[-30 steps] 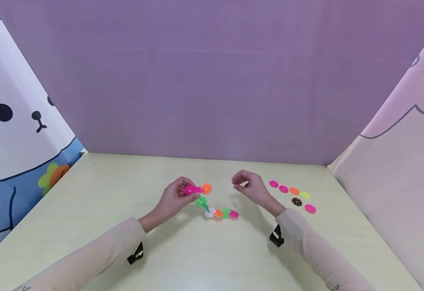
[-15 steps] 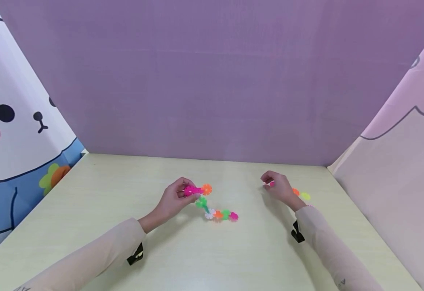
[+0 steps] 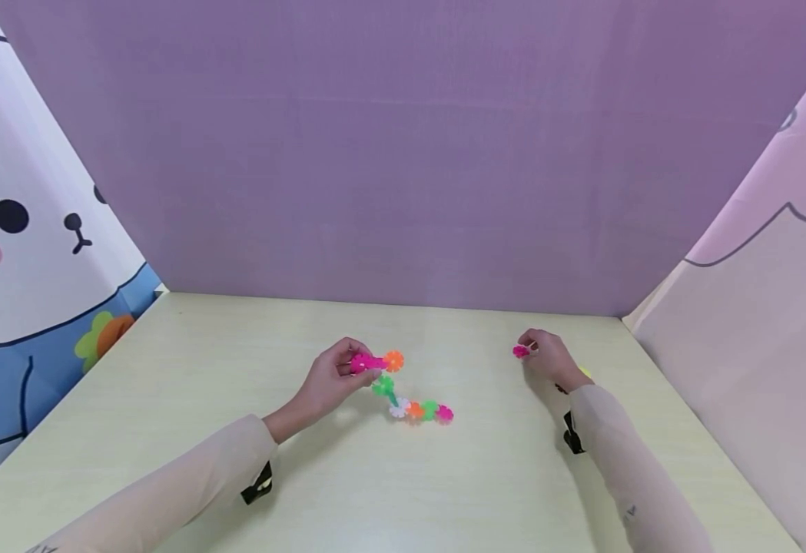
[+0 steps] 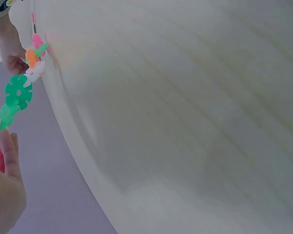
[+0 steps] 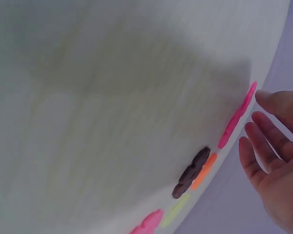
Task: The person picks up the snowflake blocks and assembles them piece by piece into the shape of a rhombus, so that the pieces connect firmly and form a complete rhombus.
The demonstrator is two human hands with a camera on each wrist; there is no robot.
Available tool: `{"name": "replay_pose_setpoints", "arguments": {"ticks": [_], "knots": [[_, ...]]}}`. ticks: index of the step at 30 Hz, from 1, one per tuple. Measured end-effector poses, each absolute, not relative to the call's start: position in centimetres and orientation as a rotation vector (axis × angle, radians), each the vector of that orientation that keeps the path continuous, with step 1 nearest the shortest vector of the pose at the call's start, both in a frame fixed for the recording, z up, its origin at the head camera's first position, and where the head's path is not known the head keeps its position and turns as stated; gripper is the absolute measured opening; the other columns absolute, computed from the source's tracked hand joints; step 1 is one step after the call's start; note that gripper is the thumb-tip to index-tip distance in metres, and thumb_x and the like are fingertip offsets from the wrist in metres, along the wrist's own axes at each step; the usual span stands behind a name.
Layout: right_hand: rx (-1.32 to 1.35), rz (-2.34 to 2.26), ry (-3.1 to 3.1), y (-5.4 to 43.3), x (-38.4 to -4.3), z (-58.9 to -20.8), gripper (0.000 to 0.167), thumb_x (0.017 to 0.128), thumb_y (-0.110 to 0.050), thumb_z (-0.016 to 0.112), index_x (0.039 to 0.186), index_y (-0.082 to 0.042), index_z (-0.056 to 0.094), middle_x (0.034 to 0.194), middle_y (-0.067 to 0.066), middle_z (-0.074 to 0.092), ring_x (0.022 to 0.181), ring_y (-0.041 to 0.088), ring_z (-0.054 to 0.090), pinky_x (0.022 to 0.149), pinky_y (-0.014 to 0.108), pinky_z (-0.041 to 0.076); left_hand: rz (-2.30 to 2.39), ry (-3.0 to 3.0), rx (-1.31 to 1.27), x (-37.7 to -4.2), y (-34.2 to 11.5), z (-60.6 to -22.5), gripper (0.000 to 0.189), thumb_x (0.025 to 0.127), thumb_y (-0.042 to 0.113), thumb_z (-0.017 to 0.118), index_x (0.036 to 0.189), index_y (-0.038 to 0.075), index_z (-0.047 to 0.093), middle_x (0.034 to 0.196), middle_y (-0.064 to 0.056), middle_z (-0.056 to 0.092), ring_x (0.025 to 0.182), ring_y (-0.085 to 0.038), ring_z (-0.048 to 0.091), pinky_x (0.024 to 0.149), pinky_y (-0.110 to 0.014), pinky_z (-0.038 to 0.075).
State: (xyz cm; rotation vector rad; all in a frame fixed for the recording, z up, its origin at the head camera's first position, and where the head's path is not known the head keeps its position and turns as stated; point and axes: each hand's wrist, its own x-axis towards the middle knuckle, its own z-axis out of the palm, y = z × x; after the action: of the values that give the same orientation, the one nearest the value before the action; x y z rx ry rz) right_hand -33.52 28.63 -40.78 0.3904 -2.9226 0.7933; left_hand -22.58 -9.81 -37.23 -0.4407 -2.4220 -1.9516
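My left hand [image 3: 326,380] pinches the upper end of a chain of linked snowflake discs at a pink disc [image 3: 359,363]. From there the chain runs through an orange disc [image 3: 393,360] and green ones [image 3: 383,385], down past a white disc [image 3: 399,408] to a pink disc [image 3: 446,414] at its lower end. The left wrist view shows a large green disc [image 4: 18,92] beyond the fingers. My right hand [image 3: 551,361] hovers low over loose discs, its fingers gently bent. A pink disc [image 3: 520,351] shows beside its fingertips; in the right wrist view pink discs [image 5: 238,115] lie flat near the thumb.
More loose discs lie on the table by the right hand: brown [image 5: 191,173], orange [image 5: 204,171], yellow [image 5: 176,210] and pink [image 5: 149,223]. A purple panel [image 3: 403,153] rises behind the pale table [image 3: 237,330], with printed cloths at both sides.
My right hand has moved right, away from the chain and over the loose discs, covering most of them in the head view. The left hand and the chain have stayed nearly still.
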Motion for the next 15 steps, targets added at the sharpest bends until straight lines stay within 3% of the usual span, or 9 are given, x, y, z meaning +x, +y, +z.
{"name": "replay_pose_setpoints", "arguments": {"ticks": [9, 15], "knots": [[0.38, 0.737, -2.968, 28.8, -34.1, -41.2, 0.02, 0.082, 0.001, 0.06, 0.101, 0.005, 0.059, 0.096, 0.019, 0.062, 0.088, 0.031, 0.057, 0.08, 0.044, 0.048, -1.925, -2.429, -0.461, -24.2, -10.2, -39.5, 0.031, 0.079, 0.017, 0.072, 0.102, 0.009, 0.053, 0.099, -0.011, 0.065, 0.08, -0.018, 0.065, 0.07, -0.024, 0.054], [0.412, 0.738, -2.937, 28.7, -34.6, -41.4, 0.02, 0.079, 0.003, 0.062, 0.099, 0.007, 0.059, 0.092, 0.02, 0.061, 0.085, 0.031, 0.058, 0.078, 0.043, 0.049, -1.921, -2.419, -0.474, -24.3, -10.3, -39.8, 0.032, 0.078, 0.017, 0.072, 0.102, 0.008, 0.053, 0.1, -0.012, 0.065, 0.081, -0.017, 0.065, 0.071, -0.025, 0.055]]}}
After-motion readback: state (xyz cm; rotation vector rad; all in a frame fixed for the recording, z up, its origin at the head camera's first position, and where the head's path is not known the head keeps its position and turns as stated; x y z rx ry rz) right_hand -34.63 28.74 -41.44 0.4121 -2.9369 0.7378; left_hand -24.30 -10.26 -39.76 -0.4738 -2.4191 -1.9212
